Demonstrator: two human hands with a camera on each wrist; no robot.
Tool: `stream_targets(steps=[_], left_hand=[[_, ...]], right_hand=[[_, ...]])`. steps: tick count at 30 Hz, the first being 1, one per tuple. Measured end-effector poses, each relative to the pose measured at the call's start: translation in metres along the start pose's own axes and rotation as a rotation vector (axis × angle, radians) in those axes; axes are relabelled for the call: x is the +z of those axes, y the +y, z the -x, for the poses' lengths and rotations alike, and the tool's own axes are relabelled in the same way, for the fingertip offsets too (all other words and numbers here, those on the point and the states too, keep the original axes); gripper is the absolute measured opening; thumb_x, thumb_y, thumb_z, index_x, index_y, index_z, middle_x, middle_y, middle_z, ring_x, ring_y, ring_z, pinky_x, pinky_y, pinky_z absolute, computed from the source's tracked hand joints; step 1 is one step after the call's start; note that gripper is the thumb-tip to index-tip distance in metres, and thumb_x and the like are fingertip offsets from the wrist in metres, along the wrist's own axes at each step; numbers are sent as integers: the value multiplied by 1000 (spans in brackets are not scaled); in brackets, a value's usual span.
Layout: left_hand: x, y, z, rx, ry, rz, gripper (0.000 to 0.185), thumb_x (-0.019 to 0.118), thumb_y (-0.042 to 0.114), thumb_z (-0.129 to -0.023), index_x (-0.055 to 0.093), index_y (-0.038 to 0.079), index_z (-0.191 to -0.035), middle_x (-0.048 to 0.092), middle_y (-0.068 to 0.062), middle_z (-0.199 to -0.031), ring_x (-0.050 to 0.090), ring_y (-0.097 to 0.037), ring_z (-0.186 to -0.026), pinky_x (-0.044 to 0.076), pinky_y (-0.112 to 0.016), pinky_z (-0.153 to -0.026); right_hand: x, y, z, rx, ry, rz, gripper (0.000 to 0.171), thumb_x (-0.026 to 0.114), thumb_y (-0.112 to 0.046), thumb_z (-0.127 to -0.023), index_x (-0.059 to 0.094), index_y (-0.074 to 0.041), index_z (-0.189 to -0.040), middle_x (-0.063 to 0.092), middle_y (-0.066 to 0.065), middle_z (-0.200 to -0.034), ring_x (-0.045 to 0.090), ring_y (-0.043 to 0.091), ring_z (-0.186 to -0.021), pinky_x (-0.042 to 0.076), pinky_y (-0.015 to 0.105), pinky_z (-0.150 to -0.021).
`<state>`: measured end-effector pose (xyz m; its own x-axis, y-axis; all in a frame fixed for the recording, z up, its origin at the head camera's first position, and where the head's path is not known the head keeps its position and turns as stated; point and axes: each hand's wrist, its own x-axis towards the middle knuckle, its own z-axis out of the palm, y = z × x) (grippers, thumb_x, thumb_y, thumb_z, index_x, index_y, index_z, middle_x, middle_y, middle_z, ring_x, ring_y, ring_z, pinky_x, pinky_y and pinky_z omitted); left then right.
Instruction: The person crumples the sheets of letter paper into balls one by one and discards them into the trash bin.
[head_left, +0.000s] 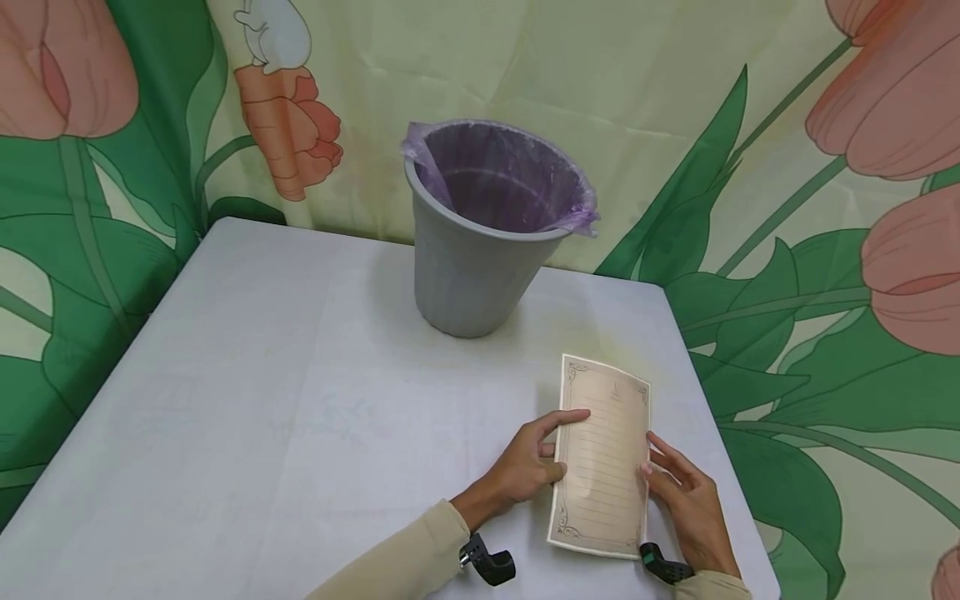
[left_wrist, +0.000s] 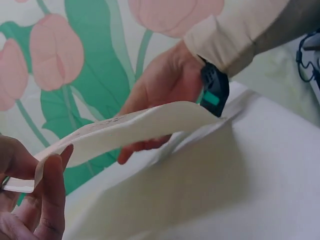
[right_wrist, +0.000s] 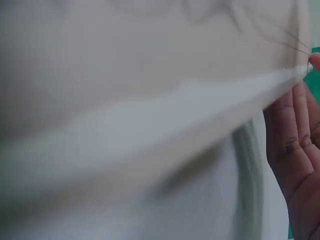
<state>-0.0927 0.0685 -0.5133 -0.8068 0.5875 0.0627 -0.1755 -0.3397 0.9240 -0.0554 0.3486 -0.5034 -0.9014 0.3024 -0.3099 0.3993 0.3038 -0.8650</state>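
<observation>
A cream lined sheet of paper [head_left: 603,458] with an ornate border is held just above the white table [head_left: 262,375], near its right front corner. My left hand [head_left: 532,467] pinches its left edge, index finger lying over the top. My right hand [head_left: 686,496] grips the right edge, thumb on the sheet. In the left wrist view the paper [left_wrist: 130,127] bows upward between my left fingers [left_wrist: 47,195] and my right hand [left_wrist: 165,85], with its shadow on the table below. The right wrist view is filled by the blurred paper [right_wrist: 150,120], with my right hand [right_wrist: 295,150] at its edge.
A grey bin [head_left: 472,267] with a purple liner [head_left: 502,175] stands at the back of the table, beyond the paper. A floral cloth [head_left: 825,250] hangs behind and to both sides. The table's right edge runs close to my right hand.
</observation>
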Motion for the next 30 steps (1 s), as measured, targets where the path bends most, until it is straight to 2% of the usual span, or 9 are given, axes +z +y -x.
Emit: stream_targets(steps=[2,5,7,9,12,15,23,30], left_hand=[[-3,0,2,-2,9,-20,88,47,-23,-86,47,24,-159,57,-18,-154,73,-24,-120,65,-35,-87],[-8,-1,7,4,20,-56,86,47,-22,-87,48,24,-159,59,-19,-152,74,-22,-117,65,-33,-87],[-11,-3,10,5,29,-80,85,48,-22,-88,49,25,-158,62,-20,-149,75,-21,-115,65,-32,-87],[-15,-3,14,0,43,-100,82,50,-20,-89,50,26,-157,66,-21,-144,76,-20,-111,65,-32,-86],[-20,-1,20,-11,81,-130,71,57,-13,-95,55,27,-154,73,-21,-133,79,-19,-104,65,-32,-83],[-26,3,26,-8,129,-184,60,63,-4,-100,59,28,-150,78,-20,-121,80,-18,-97,66,-31,-78],[-45,16,47,28,208,-348,60,69,-4,-99,61,28,-149,81,-18,-108,79,-12,-81,63,-25,-69],[-57,29,63,71,290,-450,64,71,-8,-96,61,25,-150,81,-20,-104,73,-9,-69,59,-23,-61]], right_hand=[[1,0,0,-13,-14,-30,74,84,-31,-94,51,-22,-160,60,-8,-133,65,-2,-111,56,13,-89],[3,-2,1,-43,-61,-79,74,82,-24,-96,48,-19,-161,52,8,-154,59,-6,-119,54,11,-93],[6,-4,1,-55,-84,-110,75,83,-20,-95,48,-16,-161,47,11,-162,58,-11,-120,54,11,-95],[9,-6,3,-67,-95,-135,75,83,-17,-94,49,-13,-160,53,6,-159,60,-11,-120,56,13,-95],[14,-10,6,-89,-96,-159,72,84,-10,-92,52,-9,-157,68,-11,-137,70,-3,-114,61,20,-91],[21,-14,9,-126,-118,-154,69,82,-6,-93,53,-4,-155,70,-21,-123,74,3,-111,63,24,-88],[45,-34,17,-173,-118,-65,63,86,-8,-89,62,-5,-148,73,-19,-122,74,4,-110,63,24,-86],[68,-46,21,-258,-114,-14,56,87,-8,-88,70,-9,-140,72,-1,-136,73,5,-112,63,25,-86]])
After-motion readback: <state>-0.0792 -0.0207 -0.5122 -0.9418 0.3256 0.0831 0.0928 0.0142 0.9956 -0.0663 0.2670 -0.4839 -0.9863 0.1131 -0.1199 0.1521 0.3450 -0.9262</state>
